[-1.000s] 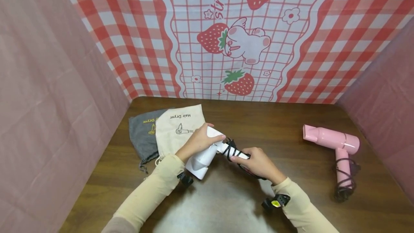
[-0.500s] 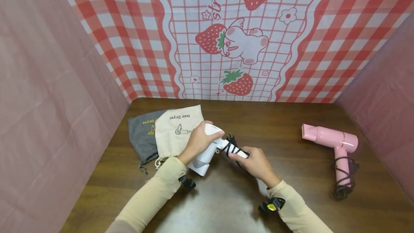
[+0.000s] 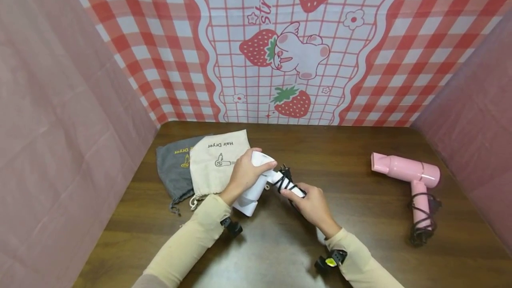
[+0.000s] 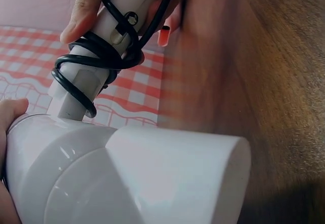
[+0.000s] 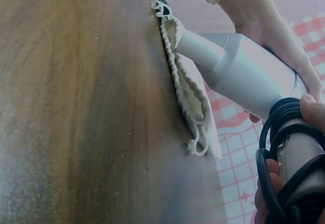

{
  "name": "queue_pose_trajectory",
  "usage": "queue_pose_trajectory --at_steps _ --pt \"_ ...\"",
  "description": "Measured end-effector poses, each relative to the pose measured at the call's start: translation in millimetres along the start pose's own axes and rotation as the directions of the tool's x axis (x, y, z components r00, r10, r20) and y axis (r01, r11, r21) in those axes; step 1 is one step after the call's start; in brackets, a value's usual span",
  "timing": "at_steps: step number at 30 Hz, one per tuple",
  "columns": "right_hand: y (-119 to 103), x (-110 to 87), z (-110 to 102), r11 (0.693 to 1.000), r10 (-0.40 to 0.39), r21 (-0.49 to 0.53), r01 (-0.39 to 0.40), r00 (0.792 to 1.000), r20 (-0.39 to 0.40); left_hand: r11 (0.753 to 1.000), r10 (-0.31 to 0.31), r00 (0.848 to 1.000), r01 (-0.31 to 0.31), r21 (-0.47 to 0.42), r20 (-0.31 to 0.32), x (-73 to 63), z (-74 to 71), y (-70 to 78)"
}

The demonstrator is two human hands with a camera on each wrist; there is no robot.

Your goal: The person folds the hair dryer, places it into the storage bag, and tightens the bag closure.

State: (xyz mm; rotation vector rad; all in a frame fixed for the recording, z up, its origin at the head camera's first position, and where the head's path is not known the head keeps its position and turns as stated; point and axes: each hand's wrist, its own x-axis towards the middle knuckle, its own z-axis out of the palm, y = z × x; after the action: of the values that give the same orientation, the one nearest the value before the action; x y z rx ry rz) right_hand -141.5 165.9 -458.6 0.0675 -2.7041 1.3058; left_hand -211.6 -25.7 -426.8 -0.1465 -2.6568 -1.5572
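Observation:
A white hair dryer [image 3: 251, 195] is held above the table by both hands, its nozzle [image 4: 177, 168] toward the person. My left hand [image 3: 245, 172] grips the rear end of its barrel. The handle [image 3: 291, 186], wrapped in its black cord [image 4: 101, 54], lies in the grip of my right hand [image 3: 314, 203], thumb along the top. Behind the left hand lies a cream drawstring bag [image 3: 214, 159] printed "Hair Dryer", partly over a grey drawstring bag [image 3: 172, 170]. In the right wrist view, the cream bag's gathered mouth [image 5: 188, 92] shows beside the nozzle.
A pink hair dryer [image 3: 408, 170] with a dark cord [image 3: 423, 230] round its handle lies at the right of the wooden table [image 3: 340, 154]. A red checked cloth [image 3: 168, 34] hangs at the back, with pink cloth walls [image 3: 80, 123] on both sides.
The white hair dryer has turned slightly, its nozzle end rising a little. My right hand has shifted slightly left, keeping its hold on the handle. The bags and the pink dryer stay in place.

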Motion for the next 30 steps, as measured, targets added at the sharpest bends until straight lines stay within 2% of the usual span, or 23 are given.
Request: queue_pose_trajectory --at_steps 7,13,17,20,26,28,30 --pt "-2 -1.1 -1 0.999 0.04 0.025 -0.041 0.999 0.024 1.0 -0.017 1.0 0.017 -0.022 -0.005 -1.3 -1.3 0.6" --pt "-6 -0.2 -1 0.999 0.044 0.029 -0.044 0.999 -0.003 0.998 -0.042 0.998 0.04 -0.054 -0.04 -0.5 0.5 1.3" --pt "-12 -2.6 9 0.985 0.105 0.144 -0.094 0.992 -0.071 0.978 -0.108 0.989 0.088 -0.189 -0.099 2.0 10.8 3.9" --pt "-18 -5.6 18 0.967 0.14 0.228 -0.112 0.984 -0.11 0.96 -0.141 0.981 0.101 -0.263 -0.137 3.0 16.7 5.3" --pt "-18 -2.2 18 0.978 0.115 0.189 -0.086 0.982 -0.151 0.949 -0.143 0.975 0.087 -0.303 -0.168 3.0 17.7 5.9" --pt "-18 -1.8 20 0.982 0.109 0.172 -0.08 0.979 -0.17 0.94 -0.154 0.97 0.085 -0.332 -0.189 1.8 19.8 5.3" --pt "-18 -3.5 23 0.977 0.121 0.197 -0.084 0.976 -0.181 0.921 -0.184 0.962 0.096 -0.378 -0.202 -1.3 23.7 5.6"
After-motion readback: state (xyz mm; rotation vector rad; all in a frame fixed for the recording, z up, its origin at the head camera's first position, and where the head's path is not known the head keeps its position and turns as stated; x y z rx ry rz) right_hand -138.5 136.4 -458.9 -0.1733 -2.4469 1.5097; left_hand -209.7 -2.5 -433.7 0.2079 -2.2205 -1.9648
